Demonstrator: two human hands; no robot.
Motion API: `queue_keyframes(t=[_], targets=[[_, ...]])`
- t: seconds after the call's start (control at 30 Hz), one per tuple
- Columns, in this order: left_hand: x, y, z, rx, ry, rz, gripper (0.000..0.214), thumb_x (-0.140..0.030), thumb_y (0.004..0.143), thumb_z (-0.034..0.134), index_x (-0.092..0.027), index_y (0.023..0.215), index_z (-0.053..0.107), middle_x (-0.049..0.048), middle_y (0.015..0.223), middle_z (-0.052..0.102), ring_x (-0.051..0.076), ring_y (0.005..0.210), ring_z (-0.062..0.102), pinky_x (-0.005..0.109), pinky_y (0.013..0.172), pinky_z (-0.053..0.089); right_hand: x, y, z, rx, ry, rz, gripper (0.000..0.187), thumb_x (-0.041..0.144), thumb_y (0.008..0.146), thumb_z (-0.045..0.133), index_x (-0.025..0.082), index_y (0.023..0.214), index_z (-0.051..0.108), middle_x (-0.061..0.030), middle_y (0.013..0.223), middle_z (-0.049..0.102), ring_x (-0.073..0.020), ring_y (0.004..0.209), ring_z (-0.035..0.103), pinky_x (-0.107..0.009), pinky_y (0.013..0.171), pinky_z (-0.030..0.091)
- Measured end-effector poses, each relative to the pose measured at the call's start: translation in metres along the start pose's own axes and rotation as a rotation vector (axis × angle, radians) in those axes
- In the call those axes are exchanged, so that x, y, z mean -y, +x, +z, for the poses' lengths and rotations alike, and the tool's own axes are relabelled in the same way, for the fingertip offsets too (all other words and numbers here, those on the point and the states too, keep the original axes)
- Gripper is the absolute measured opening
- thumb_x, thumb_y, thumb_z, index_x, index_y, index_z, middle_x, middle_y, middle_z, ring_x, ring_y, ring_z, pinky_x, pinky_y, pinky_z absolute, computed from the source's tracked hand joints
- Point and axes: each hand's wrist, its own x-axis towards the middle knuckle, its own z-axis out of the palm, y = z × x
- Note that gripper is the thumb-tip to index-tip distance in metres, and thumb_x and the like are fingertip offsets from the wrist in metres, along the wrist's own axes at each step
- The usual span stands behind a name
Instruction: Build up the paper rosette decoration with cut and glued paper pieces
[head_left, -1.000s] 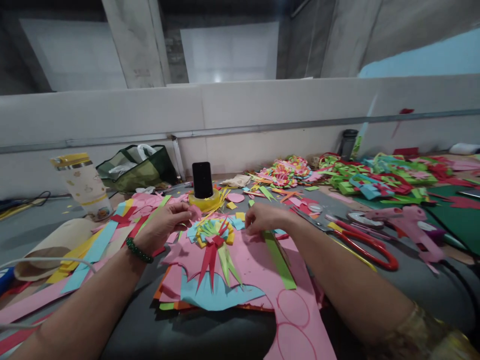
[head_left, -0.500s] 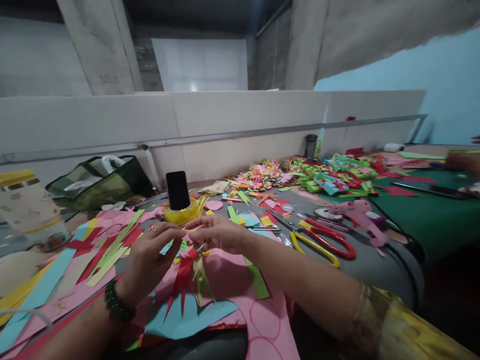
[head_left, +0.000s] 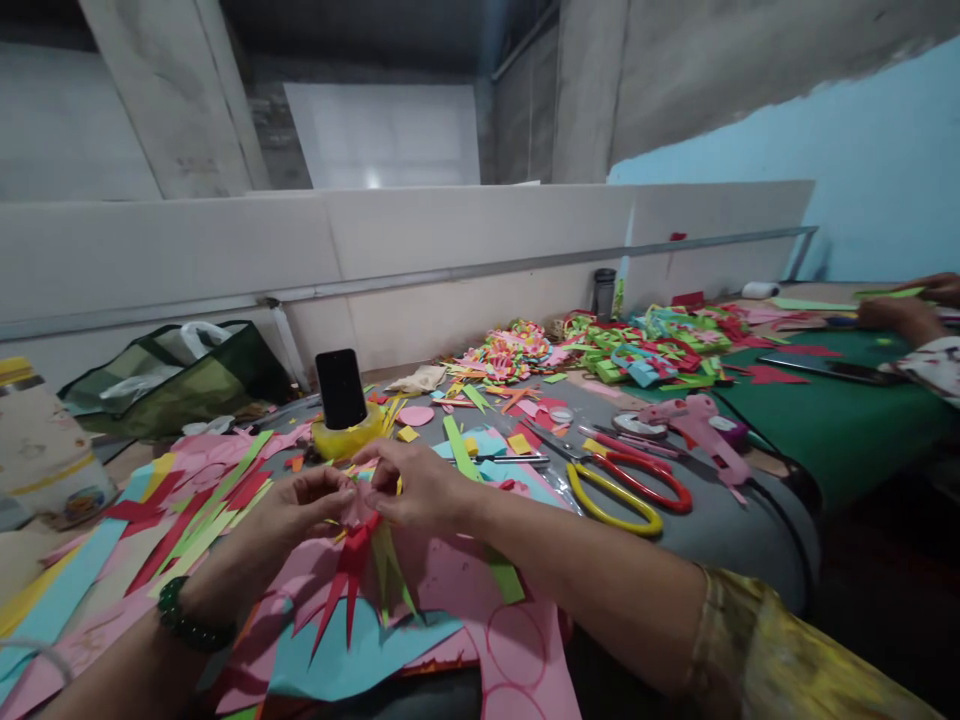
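Observation:
Both of my hands meet over the front of the table. My left hand [head_left: 296, 515], with a dark green bead bracelet at its wrist, pinches a small crumpled pink felt-like piece [head_left: 355, 506]. My right hand [head_left: 424, 485] grips the same piece from the other side, thumb and fingertips together. Just below the fingers, pointed red strips [head_left: 346, 580] and pale green strips [head_left: 388, 575] hang or lie fanned out; whether they join the pink piece is hidden. Beneath lie a light blue sheet [head_left: 352, 655] and a pink sheet [head_left: 517, 640] with drawn circles.
Yellow- and red-handled scissors [head_left: 615, 505] and a pink glue gun [head_left: 701, 430] lie right. A phone [head_left: 341, 388] stands in a yellow tape roll [head_left: 349, 435]. Colourful cut pieces [head_left: 517, 350] pile up behind. A co-worker's hands [head_left: 904, 318] hold a green strip far right. A tumbler [head_left: 45, 450] stands left.
The view has turned slightly right, so things sit further left. My hands have shifted, and the pink piece between the fingertips shows more. The co-worker's hands have come further into view.

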Motion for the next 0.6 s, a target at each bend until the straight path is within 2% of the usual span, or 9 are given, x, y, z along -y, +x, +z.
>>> queue_keyframes(t=[0.17, 0.23, 0.37, 0.47, 0.53, 0.6], targets=[[0.013, 0.004, -0.003, -0.052, 0.31, 0.268, 0.027, -0.044, 0.07, 0.07, -0.018, 0.067, 0.061, -0.0006, 0.061, 0.059, 0.014, 0.058, 0.055, 0.023, 0.055, 0.045, 0.0, -0.001, 0.002, -0.031, -0.13, 0.019, 0.038, 0.012, 0.074, 0.059, 0.019, 0.111, 0.057, 0.0008, 0.075, 0.067, -0.0142, 0.068, 0.061, -0.024, 0.062, 0.044], [0.013, 0.004, -0.001, -0.057, 0.337, 0.301, 0.027, -0.046, 0.072, 0.067, -0.019, 0.068, 0.06, -0.0015, 0.06, 0.058, 0.014, 0.058, 0.056, 0.024, 0.054, 0.045, 0.001, -0.001, 0.002, -0.053, -0.156, 0.045, 0.039, 0.012, 0.074, 0.06, 0.019, 0.112, 0.056, 0.0013, 0.076, 0.067, -0.0137, 0.067, 0.06, -0.024, 0.061, 0.043], [0.006, 0.006, -0.013, -0.115, 0.268, 0.22, 0.036, -0.052, 0.062, 0.072, -0.019, 0.067, 0.057, -0.0028, 0.06, 0.057, 0.015, 0.058, 0.059, 0.025, 0.055, 0.047, 0.0, 0.001, -0.001, -0.121, -0.174, 0.031, 0.031, 0.014, 0.075, 0.062, 0.017, 0.105, 0.059, 0.0006, 0.074, 0.066, -0.0126, 0.065, 0.057, -0.023, 0.061, 0.042], [0.002, 0.011, -0.042, -0.201, 0.222, 0.088, 0.042, -0.053, 0.056, 0.076, -0.019, 0.069, 0.056, -0.0031, 0.063, 0.056, 0.018, 0.065, 0.064, 0.026, 0.061, 0.048, -0.002, 0.004, -0.009, -0.205, -0.157, -0.011, 0.014, 0.021, 0.081, 0.06, 0.016, 0.094, 0.062, 0.0027, 0.062, 0.059, -0.0095, 0.054, 0.05, -0.022, 0.056, 0.038], [0.003, 0.013, -0.067, -0.175, 0.238, 0.003, 0.041, -0.052, 0.056, 0.076, -0.018, 0.07, 0.057, -0.0018, 0.068, 0.058, 0.017, 0.07, 0.064, 0.026, 0.066, 0.048, -0.006, 0.008, -0.017, -0.283, -0.16, -0.03, 0.011, 0.024, 0.083, 0.057, 0.015, 0.088, 0.063, 0.0048, 0.055, 0.052, -0.0081, 0.049, 0.044, -0.022, 0.051, 0.034], [0.006, 0.015, -0.09, -0.174, 0.292, -0.074, 0.04, -0.05, 0.058, 0.076, -0.017, 0.075, 0.061, -0.0004, 0.072, 0.061, 0.015, 0.07, 0.062, 0.023, 0.063, 0.046, -0.011, 0.012, -0.027, -0.355, -0.161, -0.039, 0.012, 0.025, 0.083, 0.056, 0.015, 0.086, 0.063, 0.0059, 0.052, 0.047, -0.0076, 0.046, 0.04, -0.022, 0.048, 0.031]])
